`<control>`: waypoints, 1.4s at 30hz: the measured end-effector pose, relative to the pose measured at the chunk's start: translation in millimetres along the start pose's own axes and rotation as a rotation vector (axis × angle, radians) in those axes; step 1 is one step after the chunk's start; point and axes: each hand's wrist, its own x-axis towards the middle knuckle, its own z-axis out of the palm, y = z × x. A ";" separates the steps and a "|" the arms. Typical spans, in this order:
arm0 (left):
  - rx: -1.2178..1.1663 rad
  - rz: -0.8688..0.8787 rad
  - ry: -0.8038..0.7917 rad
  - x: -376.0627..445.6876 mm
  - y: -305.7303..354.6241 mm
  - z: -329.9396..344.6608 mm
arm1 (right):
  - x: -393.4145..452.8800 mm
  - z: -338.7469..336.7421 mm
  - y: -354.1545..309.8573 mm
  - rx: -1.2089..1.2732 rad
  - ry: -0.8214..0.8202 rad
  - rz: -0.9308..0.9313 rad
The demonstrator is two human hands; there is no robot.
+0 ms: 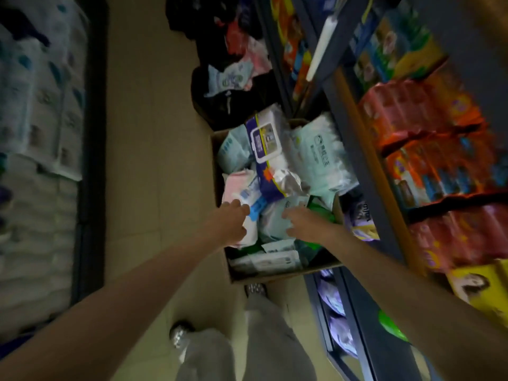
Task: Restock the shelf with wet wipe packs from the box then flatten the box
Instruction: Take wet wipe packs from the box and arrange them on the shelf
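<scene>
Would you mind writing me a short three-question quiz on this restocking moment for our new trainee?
1. True or false: the cardboard box on the floor has already been emptied.
2. Which pack does the left hand grip?
A. the white and pink pack with a blue label
B. the purple-edged pack with a flip lid
C. a yellow pack on the shelf
3. Fill in: the right hand rests with spread fingers on a pale ____ pack.

Key
1. False: it is full of wet wipe packs.
2. A
3. Green. The purple-edged pack lies on top of the pile, untouched.
</scene>
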 end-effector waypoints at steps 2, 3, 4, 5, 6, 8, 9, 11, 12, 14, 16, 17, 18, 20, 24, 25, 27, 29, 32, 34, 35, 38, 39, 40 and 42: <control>-0.014 -0.031 -0.049 3.6 -1.0 15.1 | 10.2 18.6 -3.2 -0.072 0.002 -0.121; -0.028 -0.046 -0.067 4.6 -2.8 21.9 | 15.0 27.6 -5.4 -0.096 -0.001 -0.178; -0.040 -0.057 -0.082 6.5 -5.2 28.1 | 19.1 34.7 -7.8 -0.104 -0.024 -0.213; -0.058 -0.064 -0.099 8.1 -7.7 34.8 | 23.0 40.9 -9.6 -0.107 -0.061 -0.231; -0.088 -0.072 -0.115 8.6 -10.0 41.1 | 26.6 46.2 -10.4 -0.110 -0.097 -0.224; -0.152 -0.076 -0.146 8.4 -14.3 51.7 | 34.2 54.7 -10.8 -0.166 -0.107 -0.237; -0.177 -0.074 -0.169 8.2 -16.7 56.6 | 37.6 57.6 -12.1 -0.215 -0.083 -0.264; -0.221 -0.069 -0.224 6.6 -20.9 66.4 | 43.6 60.7 -19.6 -0.326 0.039 -0.334; -0.239 -0.068 -0.244 5.9 -22.5 70.8 | 48.6 62.8 -24.2 -0.393 0.120 -0.401; -0.262 -0.061 -0.248 4.2 -25.5 76.2 | 53.0 72.3 -33.4 -0.470 0.290 -0.570; -0.257 -0.075 -0.177 3.3 -31.3 76.3 | 58.5 85.2 -43.8 -0.466 0.359 -0.669; -0.257 -0.099 -0.130 2.7 -35.3 75.0 | 61.6 91.2 -50.3 -0.483 0.350 -0.649; -0.269 -0.134 -0.083 2.3 -40.3 73.7 | 65.9 95.8 -56.6 -0.512 0.341 -0.620; -0.310 -0.201 -0.036 1.8 -52.4 72.3 | 72.3 100.2 -70.2 -0.567 0.313 -0.579; -0.229 -0.152 -0.026 -4.8 -72.4 65.2 | 67.5 80.0 -83.8 -0.485 0.161 -0.517; -0.142 -0.093 -0.028 -7.6 -74.8 63.1 | 64.3 68.2 -83.3 -0.437 0.158 -0.501; -0.012 -0.008 -0.040 -12.0 -78.8 57.1 | 60.2 32.2 -87.8 -0.314 0.154 -0.497; -0.122 -0.032 0.006 -17.0 -81.4 41.8 | 59.3 -14.0 -98.5 -0.081 0.153 -0.526; -0.348 -0.050 0.196 -31.7 -87.7 -0.4 | 53.7 -84.9 -122.8 0.229 0.169 -0.528; -0.330 -0.050 0.282 -50.7 -99.1 -28.5 | 35.8 -120.8 -144.0 0.361 0.161 -0.563; -0.300 -0.054 0.306 -62.7 -107.8 -38.1 | 23.7 -135.3 -156.3 0.462 0.129 -0.592; -0.245 -0.113 0.302 -107.4 -134.8 -55.7 | -11.4 -174.3 -196.1 0.655 0.008 -0.707; -0.300 -0.143 0.303 -124.4 -139.9 -61.9 | -25.5 -187.6 -212.8 0.652 -0.024 -0.753; -0.390 -0.171 0.332 -140.8 -143.4 -68.8 | -39.1 -200.2 -231.1 0.641 -0.044 -0.805; -0.576 -0.177 0.440 -173.3 -153.0 -82.0 | -65.8 -222.1 -270.9 0.644 -0.081 -0.910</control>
